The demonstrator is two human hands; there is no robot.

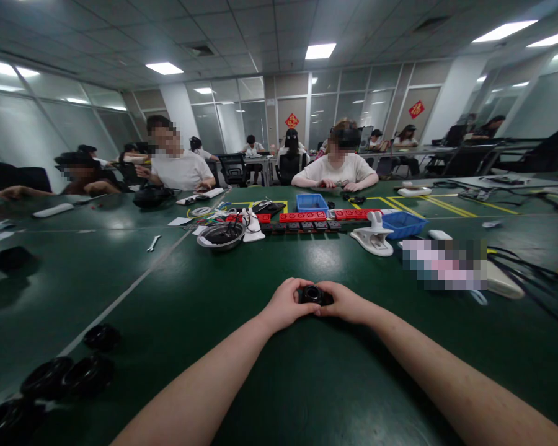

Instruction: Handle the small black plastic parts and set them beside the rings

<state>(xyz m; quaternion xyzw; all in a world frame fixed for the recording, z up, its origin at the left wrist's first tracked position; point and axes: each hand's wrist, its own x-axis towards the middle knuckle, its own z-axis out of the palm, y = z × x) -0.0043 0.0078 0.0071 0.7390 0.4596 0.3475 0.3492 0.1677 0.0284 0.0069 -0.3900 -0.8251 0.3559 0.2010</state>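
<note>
Both my hands rest over the green table, wrapped round a small glossy black round part (312, 292) with a hole in its top. From the left, my left hand (288, 305) grips it with fingers curled behind and the thumb in front. My right hand (341, 302) closes on its right side, and the two thumbs meet at the front. The fingers hide much of the part's sides. Similar black ring-shaped parts lie at the lower left, one of them (101, 336) apart from the others (88, 375).
Across the table run red socket strips (302, 217), with a metal bowl (207, 240), a white clamp (374, 238) and blue bins (311, 202) nearby. A wrench (153, 243) lies to the left. Black cables (521, 272) spread at the right. Co-workers sit opposite.
</note>
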